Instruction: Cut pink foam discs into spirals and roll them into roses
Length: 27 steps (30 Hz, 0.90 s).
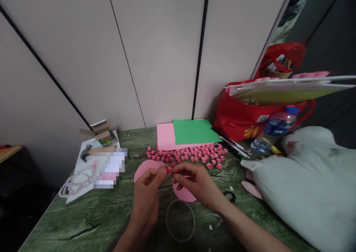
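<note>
Between the fingertips of my left hand [147,192] is a small rolled pink paper rose [167,170]. My right hand [196,181] pinches at the right side of the same rose; its fingertips partly hide what they grip. Under my hands lie a pink paper disc [146,169] on the left and another pink paper disc [185,193] on the right, both partly covered. Just beyond, many finished-looking pink paper roses [191,153] are spread in a band. Nearer me a clear ring [180,241], like a tape roll, lies between my forearms.
Green paper [194,131] overlaps pink sheets [165,135] by the wall. Right are scissors [230,196], pens [235,146], a water bottle [274,131], a red bag [232,114] and a grey plush toy [306,185]. Left are a hammer [86,152], beads [79,181] and a small box [107,137].
</note>
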Each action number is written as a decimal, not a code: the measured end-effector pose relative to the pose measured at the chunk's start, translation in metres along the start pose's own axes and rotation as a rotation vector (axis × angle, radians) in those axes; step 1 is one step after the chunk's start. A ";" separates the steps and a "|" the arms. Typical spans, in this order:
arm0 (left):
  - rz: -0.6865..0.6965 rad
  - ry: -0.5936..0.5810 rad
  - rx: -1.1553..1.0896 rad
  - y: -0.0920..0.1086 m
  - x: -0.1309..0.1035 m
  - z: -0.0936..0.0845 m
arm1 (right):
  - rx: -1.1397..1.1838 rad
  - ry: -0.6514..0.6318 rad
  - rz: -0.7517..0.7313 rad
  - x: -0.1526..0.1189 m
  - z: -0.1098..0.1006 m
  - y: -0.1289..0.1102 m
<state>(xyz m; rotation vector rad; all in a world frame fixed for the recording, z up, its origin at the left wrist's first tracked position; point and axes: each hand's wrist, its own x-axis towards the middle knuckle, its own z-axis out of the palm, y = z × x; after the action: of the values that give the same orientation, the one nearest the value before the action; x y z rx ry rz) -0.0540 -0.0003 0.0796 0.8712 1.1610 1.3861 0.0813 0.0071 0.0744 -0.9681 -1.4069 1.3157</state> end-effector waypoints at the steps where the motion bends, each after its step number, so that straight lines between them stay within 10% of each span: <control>1: -0.010 -0.006 -0.025 -0.001 0.001 0.000 | 0.046 -0.037 0.045 0.001 0.002 0.001; 12: -0.005 -0.065 0.002 -0.006 -0.002 0.000 | 0.325 -0.135 0.202 0.004 0.010 0.013; 27: 0.135 -0.023 0.241 0.001 -0.002 -0.001 | -0.035 -0.049 0.047 0.000 -0.003 -0.005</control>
<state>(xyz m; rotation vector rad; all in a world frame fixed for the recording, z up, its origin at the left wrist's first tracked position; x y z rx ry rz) -0.0548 -0.0022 0.0808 1.1514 1.2890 1.3576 0.0842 0.0068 0.0794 -1.0038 -1.4562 1.3617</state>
